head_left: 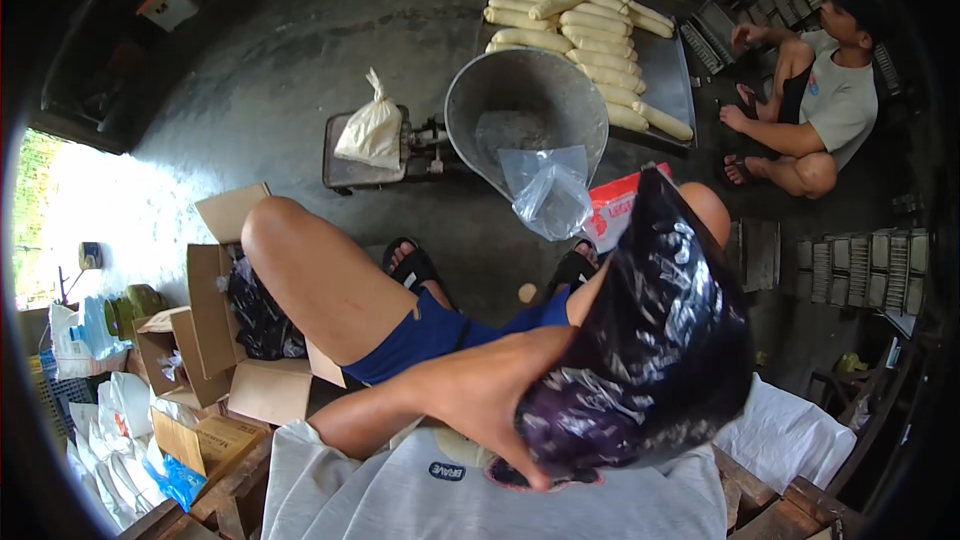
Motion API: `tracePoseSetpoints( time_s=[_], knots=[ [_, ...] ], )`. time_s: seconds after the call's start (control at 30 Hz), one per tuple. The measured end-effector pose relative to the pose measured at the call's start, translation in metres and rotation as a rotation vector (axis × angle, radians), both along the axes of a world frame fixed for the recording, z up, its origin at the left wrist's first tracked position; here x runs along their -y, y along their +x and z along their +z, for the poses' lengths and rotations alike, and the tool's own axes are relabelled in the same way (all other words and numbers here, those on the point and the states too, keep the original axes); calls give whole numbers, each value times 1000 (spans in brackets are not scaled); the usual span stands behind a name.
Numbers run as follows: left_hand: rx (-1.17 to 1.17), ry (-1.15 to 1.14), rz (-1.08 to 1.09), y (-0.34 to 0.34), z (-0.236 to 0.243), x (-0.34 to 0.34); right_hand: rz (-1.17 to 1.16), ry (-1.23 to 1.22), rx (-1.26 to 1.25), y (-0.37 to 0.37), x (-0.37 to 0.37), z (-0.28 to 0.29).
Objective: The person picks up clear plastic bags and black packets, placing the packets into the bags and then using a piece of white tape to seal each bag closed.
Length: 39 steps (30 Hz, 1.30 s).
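My left hand (500, 370) grips a shiny black plastic bag (640, 340) over my lap, its thumb pressed along the bag's near side. My right hand is hidden, probably by the bag. Past the bag are a red and white package (610, 200) and crumpled clear plastic bags (550, 195) over the rim of a large metal scoop (470, 90). The scoop sits by a scale (350, 170), on whose platform stands a tied bag of pale contents (370, 140).
Long pale dough rolls (590, 50) lie on a metal tray (675, 70). A person (840, 100) squats at right among metal pans (860, 270). Open cardboard boxes (265, 390) stand by my left leg; white sacks (780, 430) lie at lower right. A bright opening is at far left.
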<state>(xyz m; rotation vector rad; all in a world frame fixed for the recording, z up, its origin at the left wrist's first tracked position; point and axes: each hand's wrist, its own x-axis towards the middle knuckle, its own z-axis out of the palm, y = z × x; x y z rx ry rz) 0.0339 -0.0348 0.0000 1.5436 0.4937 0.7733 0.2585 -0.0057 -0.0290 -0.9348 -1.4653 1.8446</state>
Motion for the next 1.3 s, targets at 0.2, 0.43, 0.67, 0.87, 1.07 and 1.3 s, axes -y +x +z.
tracePoseSetpoints(
  time_s=[0.2,0.43,0.67,0.87,1.07,1.3],
  knots=[
    [463,-420,-105,47,-54,18,195,133,343,33,4,35],
    [662,-705,588,85,-122,13,70,-216,211,3,27,7],
    [559,-619,547,89,-153,3,-64,-14,469,-7,19,-24],
    [890,-1017,420,79,-141,-9,-46,-217,537,1,18,-26],
    [779,-972,518,90,-153,1,9,-371,265,-5,-8,-12],
    [669,-740,443,105,-180,16,-111,-502,374,-10,-1,-26]
  ],
)
